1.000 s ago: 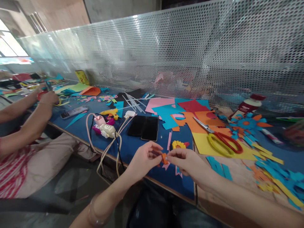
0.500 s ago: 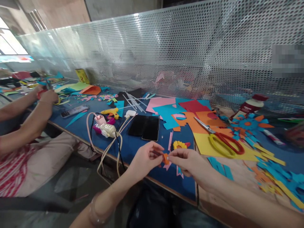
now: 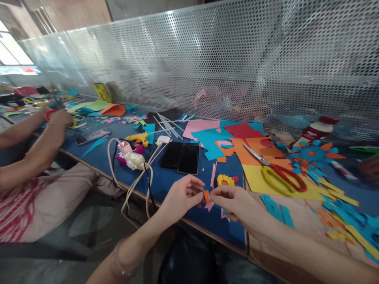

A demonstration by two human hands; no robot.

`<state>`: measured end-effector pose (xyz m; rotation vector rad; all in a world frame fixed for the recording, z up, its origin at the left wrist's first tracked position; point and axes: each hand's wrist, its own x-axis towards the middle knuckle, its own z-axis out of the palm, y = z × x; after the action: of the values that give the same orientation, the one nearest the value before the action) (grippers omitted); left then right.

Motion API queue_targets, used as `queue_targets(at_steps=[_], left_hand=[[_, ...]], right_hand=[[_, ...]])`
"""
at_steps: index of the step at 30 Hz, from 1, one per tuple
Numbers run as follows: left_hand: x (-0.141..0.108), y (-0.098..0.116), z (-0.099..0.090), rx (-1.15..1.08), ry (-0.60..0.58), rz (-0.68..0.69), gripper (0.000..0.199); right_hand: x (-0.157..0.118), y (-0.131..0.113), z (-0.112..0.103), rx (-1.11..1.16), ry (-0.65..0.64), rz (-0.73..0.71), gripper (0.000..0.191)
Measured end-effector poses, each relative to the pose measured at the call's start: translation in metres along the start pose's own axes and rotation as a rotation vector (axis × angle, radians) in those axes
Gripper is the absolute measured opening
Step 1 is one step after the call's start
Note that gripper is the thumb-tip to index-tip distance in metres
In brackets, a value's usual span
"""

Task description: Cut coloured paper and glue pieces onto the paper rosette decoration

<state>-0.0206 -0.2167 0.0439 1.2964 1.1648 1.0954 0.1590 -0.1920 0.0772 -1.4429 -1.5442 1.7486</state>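
Note:
Between my two hands is a small piece of orange paper (image 3: 206, 196). The fingertips of my left hand (image 3: 186, 194) pinch its left side, and those of my right hand (image 3: 230, 200) close on its right edge. Just beyond my right fingers lies a yellow paper flower (image 3: 225, 180) with an orange middle. Pink paper pieces (image 3: 209, 206) with notched ends show beneath my hands. A thin pink strip (image 3: 213, 174) rests on the blue table top (image 3: 227, 232) behind them.
Scissors with yellow and red handles (image 3: 284, 179) lie on coloured sheets to the right, near a blue paper flower (image 3: 312, 154) and a bottle (image 3: 316, 132). Ahead are a black phone (image 3: 188, 158), a yellow glue gun (image 3: 138, 138) and cables. At far left, another person's hands hold scissors (image 3: 51, 113).
The orange paper has turned slightly between my fingertips. My hands stay in nearly the same place, and the view has shifted a little.

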Motion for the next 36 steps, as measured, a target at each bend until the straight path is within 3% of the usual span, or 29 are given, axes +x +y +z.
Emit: queue_targets(at_steps=[36], left_hand=[[-0.001, 0.002, 0.0, -0.043, -0.01, -0.012, 0.022]], right_hand=[[0.002, 0.011, 0.002, -0.082, 0.049, -0.074, 0.026]])
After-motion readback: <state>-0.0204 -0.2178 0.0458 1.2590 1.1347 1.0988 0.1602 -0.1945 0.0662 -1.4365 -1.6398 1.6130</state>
